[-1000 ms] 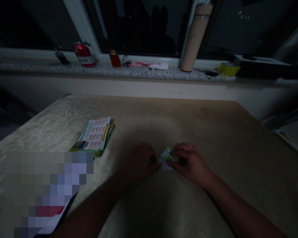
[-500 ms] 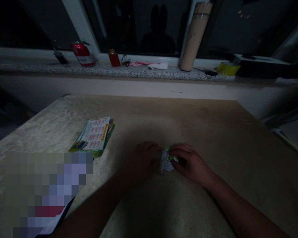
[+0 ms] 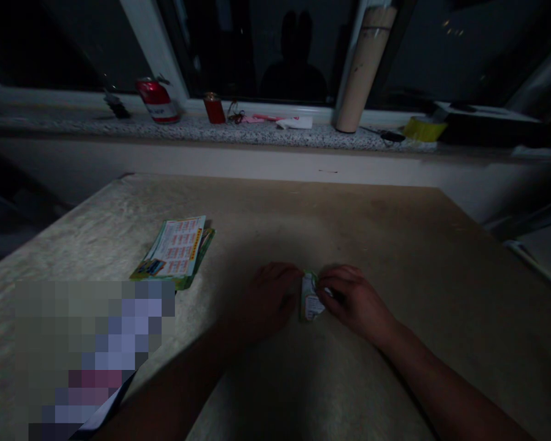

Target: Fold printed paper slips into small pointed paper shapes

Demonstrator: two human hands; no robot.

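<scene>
Both my hands rest on a pale tabletop (image 3: 395, 245) in dim light. Between them lies a small folded piece of printed paper (image 3: 309, 300), white and green. My left hand (image 3: 269, 300) sits just left of it, fingers curled against its left edge. My right hand (image 3: 353, 300) pinches the paper's right side with closed fingers. The paper stands narrow and folded, partly covered by my right fingertips.
A stack of printed green leaflets (image 3: 174, 252) lies on the table to the left. A blurred patch covers the near-left corner. On the stone windowsill (image 3: 257, 131) stand a red can (image 3: 158, 101), a small red container (image 3: 213, 108), a cardboard tube (image 3: 360, 70) and yellow tape (image 3: 423, 128).
The paper has been folded narrower, from a flat spread shape to a slim upright strip. My hands have drawn slightly closer together around it.
</scene>
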